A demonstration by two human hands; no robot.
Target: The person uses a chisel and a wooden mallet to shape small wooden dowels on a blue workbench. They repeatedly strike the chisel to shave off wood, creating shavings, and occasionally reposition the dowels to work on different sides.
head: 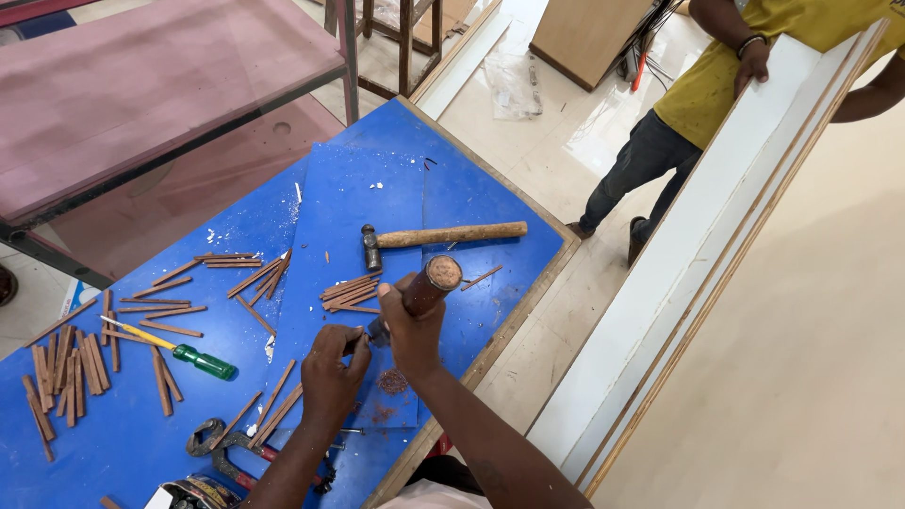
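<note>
on the blue table [141, 443], right hand [412, 325] grips a chisel [426, 287]; left hand [332, 369] pinches its tip.

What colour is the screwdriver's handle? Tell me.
Green, with a yellow shaft section, on the screwdriver lying on the blue table; the head view shows it.

Both hands close together, right hand [415, 325] fisted, left hand [332, 369] pinching

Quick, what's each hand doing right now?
Left hand: pinched shut on a small piece; cannot tell what.
Right hand: shut on brown round wooden tool handle.
</note>
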